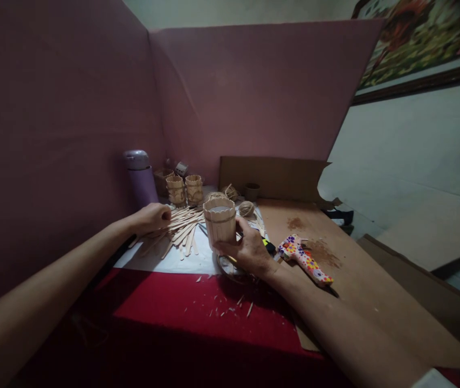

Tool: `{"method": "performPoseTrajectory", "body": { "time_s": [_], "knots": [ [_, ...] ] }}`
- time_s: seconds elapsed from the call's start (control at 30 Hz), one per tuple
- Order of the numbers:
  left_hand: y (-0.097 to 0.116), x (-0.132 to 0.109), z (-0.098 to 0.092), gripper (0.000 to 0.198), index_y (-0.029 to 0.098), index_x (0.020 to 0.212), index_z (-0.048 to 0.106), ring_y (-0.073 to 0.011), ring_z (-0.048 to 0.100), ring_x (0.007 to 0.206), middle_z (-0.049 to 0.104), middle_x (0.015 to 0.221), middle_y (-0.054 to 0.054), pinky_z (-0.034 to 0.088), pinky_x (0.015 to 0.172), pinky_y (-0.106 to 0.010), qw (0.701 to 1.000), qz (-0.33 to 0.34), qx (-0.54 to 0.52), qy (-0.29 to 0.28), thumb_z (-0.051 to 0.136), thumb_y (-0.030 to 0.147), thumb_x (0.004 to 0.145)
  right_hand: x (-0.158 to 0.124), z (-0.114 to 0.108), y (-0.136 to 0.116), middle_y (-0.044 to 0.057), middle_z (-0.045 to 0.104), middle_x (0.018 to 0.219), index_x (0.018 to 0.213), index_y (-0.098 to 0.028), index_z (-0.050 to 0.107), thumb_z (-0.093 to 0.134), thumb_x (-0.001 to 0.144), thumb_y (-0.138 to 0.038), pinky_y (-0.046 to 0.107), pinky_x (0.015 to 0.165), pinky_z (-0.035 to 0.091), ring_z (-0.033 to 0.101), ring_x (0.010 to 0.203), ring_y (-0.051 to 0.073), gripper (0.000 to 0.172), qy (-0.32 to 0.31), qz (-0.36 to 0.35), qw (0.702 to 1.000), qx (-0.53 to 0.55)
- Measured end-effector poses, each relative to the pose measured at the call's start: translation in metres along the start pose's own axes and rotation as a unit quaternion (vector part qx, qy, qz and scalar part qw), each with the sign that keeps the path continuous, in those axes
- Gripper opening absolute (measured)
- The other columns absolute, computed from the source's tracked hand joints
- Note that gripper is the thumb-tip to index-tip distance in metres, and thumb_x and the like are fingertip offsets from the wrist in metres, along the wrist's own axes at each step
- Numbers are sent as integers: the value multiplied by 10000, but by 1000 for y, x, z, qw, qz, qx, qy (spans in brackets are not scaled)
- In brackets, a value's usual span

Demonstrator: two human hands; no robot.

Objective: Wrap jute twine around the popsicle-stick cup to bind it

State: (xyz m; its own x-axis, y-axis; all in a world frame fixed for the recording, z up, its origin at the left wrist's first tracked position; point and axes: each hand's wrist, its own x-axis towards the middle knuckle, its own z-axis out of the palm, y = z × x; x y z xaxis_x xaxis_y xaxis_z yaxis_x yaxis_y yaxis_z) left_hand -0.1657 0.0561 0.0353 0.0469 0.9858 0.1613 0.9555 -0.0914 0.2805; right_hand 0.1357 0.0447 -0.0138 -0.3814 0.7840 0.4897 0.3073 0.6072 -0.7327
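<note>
A cup covered in upright wooden sticks, with a twine band near its scalloped rim [220, 223], is held upright by my right hand [252, 249], whose fingers wrap its right side and base. At the left edge of a heap of loose wooden craft sticks [185, 229] is my left hand [153, 217]. Its fingers are curled closed, and whatever they may hold is too small or hidden to name. The stick heap lies on a white sheet [191, 263], just left of the held cup.
Two similar stick cups [176, 192] stand behind the heap, beside a purple bottle [143, 183]. A twine ball [246, 209] lies behind the held cup. A flower-patterned glue gun [304, 260] rests on cardboard [359, 285] at right. Wood scraps dot the red cloth [197, 307].
</note>
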Motion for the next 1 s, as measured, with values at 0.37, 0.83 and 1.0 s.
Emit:
{"method": "performPoseTrajectory", "body": {
  "time_s": [0.37, 0.83, 1.0],
  "knots": [
    [115, 1, 26, 609, 137, 1241, 492, -230, 618, 1029, 633, 1177, -140, 479, 837, -329, 896, 81, -421, 120, 470, 605, 853, 6, 3, 12, 102, 685, 1059, 1092, -167, 580, 760, 696, -492, 383, 816, 533, 642, 943, 230, 543, 18, 9, 990, 142],
    [133, -20, 67, 364, 189, 1088, 581, -252, 594, 1021, 655, 1075, -71, 479, 837, -337, 751, 94, -651, 54, 677, 360, 780, 2, 3, 9, 89, 698, 991, 1087, -170, 590, 729, 711, -486, 364, 727, 542, 661, 853, 238, 511, 4, 40, 996, 75],
    [133, -24, 67, 340, 198, 1097, 579, -235, 585, 1010, 638, 1055, -54, 474, 847, -331, 760, 92, -641, 54, 652, 365, 809, 1, 3, 6, 76, 695, 980, 1106, -179, 583, 709, 730, -497, 349, 689, 537, 651, 824, 223, 508, -3, 35, 997, 69]
  ]
}}
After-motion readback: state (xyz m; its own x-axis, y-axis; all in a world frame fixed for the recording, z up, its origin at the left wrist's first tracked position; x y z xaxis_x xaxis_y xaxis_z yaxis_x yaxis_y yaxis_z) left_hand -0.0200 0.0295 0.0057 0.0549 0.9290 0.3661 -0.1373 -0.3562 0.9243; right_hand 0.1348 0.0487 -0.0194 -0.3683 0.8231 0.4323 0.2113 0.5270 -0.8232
